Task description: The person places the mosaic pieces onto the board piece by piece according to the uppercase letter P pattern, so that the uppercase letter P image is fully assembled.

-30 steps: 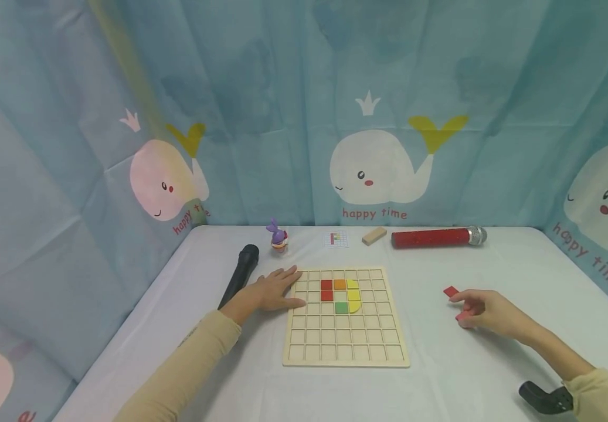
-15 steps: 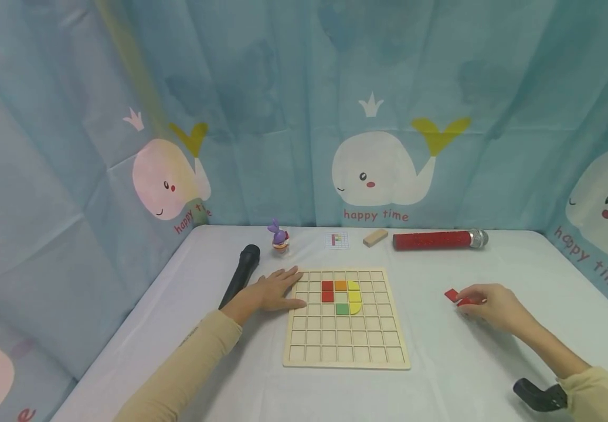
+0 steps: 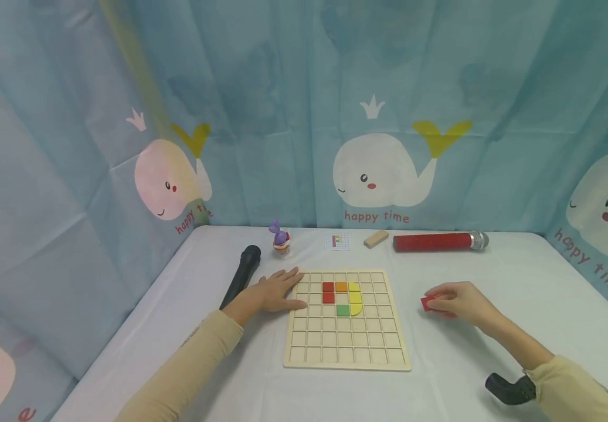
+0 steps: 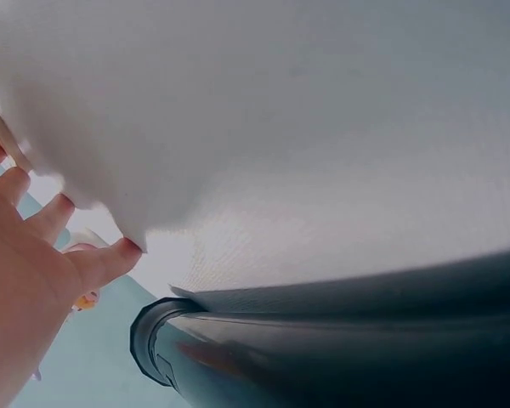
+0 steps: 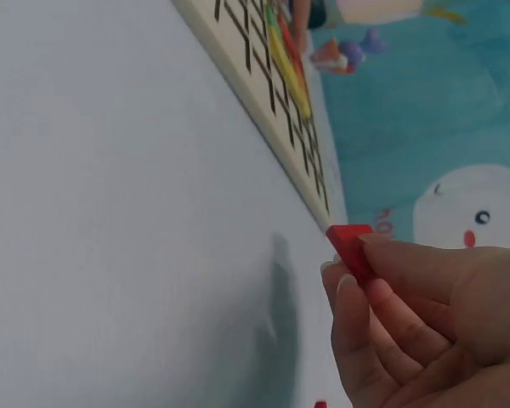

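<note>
Head view: right hand (image 3: 458, 303) has carried red tile (image 3: 427, 303) leftward; tile now right of frame centre, nearer board (image 3: 343, 355) but apart; left hand (image 3: 276, 293) unmoved at board's left edge; left wrist view: grip spread, holding nothing; right wrist view: grip pinches tile, lower right; tile plain red, straight-edged, tilted, above worktop (image 5: 127, 212).
</note>
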`<state>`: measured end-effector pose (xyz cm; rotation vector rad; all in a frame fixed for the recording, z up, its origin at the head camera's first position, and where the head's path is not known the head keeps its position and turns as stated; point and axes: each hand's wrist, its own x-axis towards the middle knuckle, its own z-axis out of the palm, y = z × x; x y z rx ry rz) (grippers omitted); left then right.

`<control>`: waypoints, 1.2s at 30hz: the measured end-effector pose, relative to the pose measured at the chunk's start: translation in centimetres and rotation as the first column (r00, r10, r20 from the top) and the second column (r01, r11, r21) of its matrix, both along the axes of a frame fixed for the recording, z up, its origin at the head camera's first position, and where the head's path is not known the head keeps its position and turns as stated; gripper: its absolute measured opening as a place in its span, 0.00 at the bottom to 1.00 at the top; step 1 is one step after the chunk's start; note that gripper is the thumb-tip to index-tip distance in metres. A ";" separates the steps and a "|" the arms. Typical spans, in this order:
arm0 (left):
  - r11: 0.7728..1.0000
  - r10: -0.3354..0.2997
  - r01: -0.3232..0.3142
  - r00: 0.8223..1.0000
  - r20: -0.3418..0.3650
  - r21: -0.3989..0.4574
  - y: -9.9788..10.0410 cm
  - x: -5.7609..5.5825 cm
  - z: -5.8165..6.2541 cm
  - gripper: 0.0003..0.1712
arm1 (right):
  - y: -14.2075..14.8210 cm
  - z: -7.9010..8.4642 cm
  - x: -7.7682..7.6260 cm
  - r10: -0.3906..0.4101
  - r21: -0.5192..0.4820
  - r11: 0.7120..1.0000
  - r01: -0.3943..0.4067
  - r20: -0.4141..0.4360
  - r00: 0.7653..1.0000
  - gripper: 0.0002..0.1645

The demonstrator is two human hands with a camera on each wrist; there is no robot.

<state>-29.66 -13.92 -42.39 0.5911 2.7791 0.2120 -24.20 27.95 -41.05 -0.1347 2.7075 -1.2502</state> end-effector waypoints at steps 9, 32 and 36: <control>1.000 -0.003 0.003 1.000 0.008 0.000 0.1 0.2 0.2 0.49 | -3.1 -0.4 -0.5 0.006 -0.084 0.996 -0.001 0.058 0.998 0.20; 1.000 0.005 -0.005 1.000 0.008 -0.015 0.3 0.4 0.4 0.49 | -9.7 -1.0 -1.3 0.030 -0.217 0.976 0.017 0.210 0.977 0.17; 1.000 0.002 -0.002 1.000 0.011 -0.017 0.3 0.4 0.5 0.49 | -10.5 -1.1 -1.4 0.050 -0.232 0.973 0.001 0.211 0.976 0.16</control>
